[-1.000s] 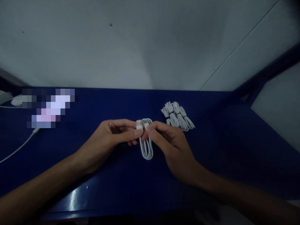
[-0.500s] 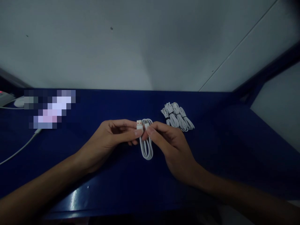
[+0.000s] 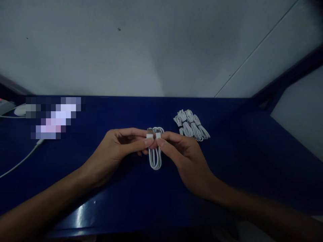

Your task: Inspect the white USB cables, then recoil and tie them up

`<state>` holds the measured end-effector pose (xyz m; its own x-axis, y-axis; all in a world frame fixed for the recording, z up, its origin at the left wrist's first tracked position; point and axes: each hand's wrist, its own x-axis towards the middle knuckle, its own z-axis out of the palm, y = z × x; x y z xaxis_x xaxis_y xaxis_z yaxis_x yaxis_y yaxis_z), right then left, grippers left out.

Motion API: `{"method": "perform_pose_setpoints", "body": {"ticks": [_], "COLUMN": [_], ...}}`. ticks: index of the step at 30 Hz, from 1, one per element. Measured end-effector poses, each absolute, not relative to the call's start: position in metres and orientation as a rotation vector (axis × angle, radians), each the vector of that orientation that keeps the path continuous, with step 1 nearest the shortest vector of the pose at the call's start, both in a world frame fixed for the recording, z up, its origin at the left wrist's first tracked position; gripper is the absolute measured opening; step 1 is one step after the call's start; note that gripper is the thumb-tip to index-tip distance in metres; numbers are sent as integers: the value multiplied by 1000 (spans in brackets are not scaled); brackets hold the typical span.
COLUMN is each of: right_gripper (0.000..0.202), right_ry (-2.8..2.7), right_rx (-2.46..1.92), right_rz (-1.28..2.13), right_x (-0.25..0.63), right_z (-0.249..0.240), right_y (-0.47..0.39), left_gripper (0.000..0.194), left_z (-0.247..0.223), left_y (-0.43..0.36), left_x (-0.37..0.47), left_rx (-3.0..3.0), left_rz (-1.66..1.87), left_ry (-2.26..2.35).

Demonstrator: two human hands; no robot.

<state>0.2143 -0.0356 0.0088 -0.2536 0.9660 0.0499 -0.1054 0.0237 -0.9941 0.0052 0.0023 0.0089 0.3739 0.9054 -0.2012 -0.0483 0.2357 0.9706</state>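
A white USB cable (image 3: 155, 163), coiled into long loops, hangs between my hands above the blue table. My left hand (image 3: 123, 143) pinches it near the wide USB plug, thumb in front and fingers behind. On the other side, my right hand (image 3: 183, 153) grips the coil by its smaller plug between thumb and forefinger. Both plugs point away from me, side by side. Behind my right hand lie several bundled white cables (image 3: 193, 124) with dark ties around them.
The blue table (image 3: 141, 201) meets a pale wall (image 3: 141, 53) at the back. On the left, a blurred-out bright object (image 3: 59, 117) has a white cord (image 3: 21, 164) running from it. A white plug-like item (image 3: 21, 110) sits at the far left. A blue frame edge slants up on the right.
The wide plug's metal end has turned, so its face looks different. The smaller plug now shows more clearly, and the coil's lower loops have swung slightly left.
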Motion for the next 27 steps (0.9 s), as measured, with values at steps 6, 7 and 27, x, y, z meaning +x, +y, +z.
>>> {"method": "perform_pose_setpoints", "body": {"ticks": [6,7,27], "right_gripper": [25,25,24], "right_ry": [-1332,-1337,-1349], "right_rx": [-960,-964,-1018], "right_rz": [1425,1422,1405], "right_x": [214,214,216], "right_z": [9,9,4], "right_y": [-36,-36,-35], "left_gripper": [10,10,10], "left_z": [10,10,10], "left_y": [2,2,4], "left_x": [5,6,6], "left_rx": [1134,1132,1099], "left_rz": [816,816,787], "left_ry": [949,949,939]}}
